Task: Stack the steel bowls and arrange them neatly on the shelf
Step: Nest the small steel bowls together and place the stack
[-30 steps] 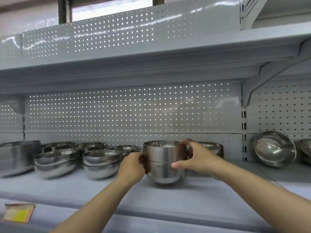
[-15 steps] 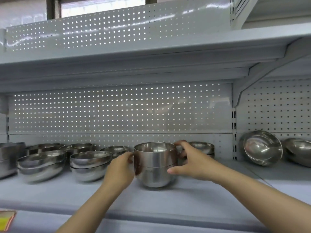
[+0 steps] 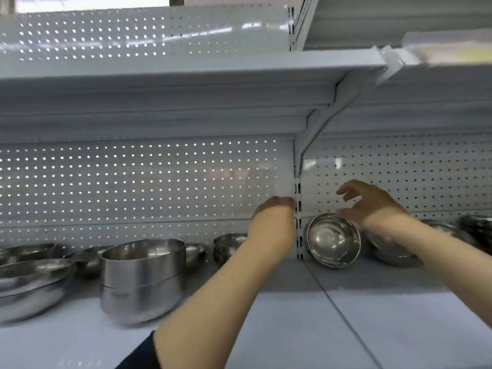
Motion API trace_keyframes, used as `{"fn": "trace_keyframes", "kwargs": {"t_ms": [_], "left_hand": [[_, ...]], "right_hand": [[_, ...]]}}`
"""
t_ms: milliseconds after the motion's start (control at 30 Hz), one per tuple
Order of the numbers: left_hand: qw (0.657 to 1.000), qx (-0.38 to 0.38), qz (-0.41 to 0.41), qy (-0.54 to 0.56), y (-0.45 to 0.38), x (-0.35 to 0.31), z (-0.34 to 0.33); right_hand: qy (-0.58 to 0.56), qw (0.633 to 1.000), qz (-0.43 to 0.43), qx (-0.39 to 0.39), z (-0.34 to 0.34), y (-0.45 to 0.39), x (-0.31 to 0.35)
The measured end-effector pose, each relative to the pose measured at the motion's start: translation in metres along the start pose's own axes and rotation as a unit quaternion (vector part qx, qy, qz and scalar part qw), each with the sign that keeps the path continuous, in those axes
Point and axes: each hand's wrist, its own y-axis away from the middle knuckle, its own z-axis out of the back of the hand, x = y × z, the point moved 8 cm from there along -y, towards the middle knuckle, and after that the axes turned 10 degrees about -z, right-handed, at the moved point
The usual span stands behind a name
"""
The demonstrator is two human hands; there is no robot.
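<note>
Head view: 1 wide-angle look at a grey shelf (image 3: pixel 279 328) backed by perforated panels.
Left hand (image 3: pixel 274 211): reaching forward beside the slotted upright (image 3: pixel 298 225), holding nothing; its fingers are pointing away, so I cannot tell how they are lying.
Right hand (image 3: pixel 372 201): hovering just above the tilted bowl (image 3: pixel 332 239), fingers spread apart and gripping nothing.
Tilted bowl: leaning on its side against the back panel, opening facing outward, right of the upright.
Stacked bowls (image 3: pixel 142 280): 2 nested, sitting upright on the shelf at the left, well apart from both hands.
Other bowls (image 3: pixel 29 283): lying further left and behind, blurred.
</note>
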Motion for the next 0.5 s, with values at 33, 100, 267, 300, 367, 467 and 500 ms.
{"fn": "trace_keyframes", "kwargs": {"t_ms": [33, 100, 267, 300, 367, 467, 500], "left_hand": [[0.998, 0.054, 0.008, -0.015, -0.015, -0.007, -0.023], [0.993, 0.112, 0.018, -0.039, -0.033, -0.018, -0.06], [0.986, 0.142, 0.007, -0.084, -0.039, -0.019, -0.126], [0.982, 0.158, -0.007, -0.101, -0.038, -0.016, -0.138], [0.977, 0.189, -0.009, -0.094, -0.035, -0.007, -0.156], [0.976, 0.208, -0.016, -0.056, -0.031, 0.002, -0.168], [0.975, 0.215, -0.018, -0.042, -0.03, 0.004, -0.171]], "right_hand": [[0.033, 0.999, -0.001, 0.014, -0.004, -0.007, -0.012], [0.101, 0.994, 0.003, 0.046, -0.017, -0.019, -0.034], [0.243, 0.963, 0.018, 0.113, -0.069, -0.032, -0.091], [0.251, 0.96, 0.02, 0.122, -0.078, -0.032, -0.101], [0.258, 0.955, 0.03, 0.143, -0.091, -0.029, -0.116], [0.262, 0.951, 0.049, 0.159, -0.099, -0.026, -0.12], [0.268, 0.948, 0.059, 0.161, -0.104, -0.027, -0.12]]}}
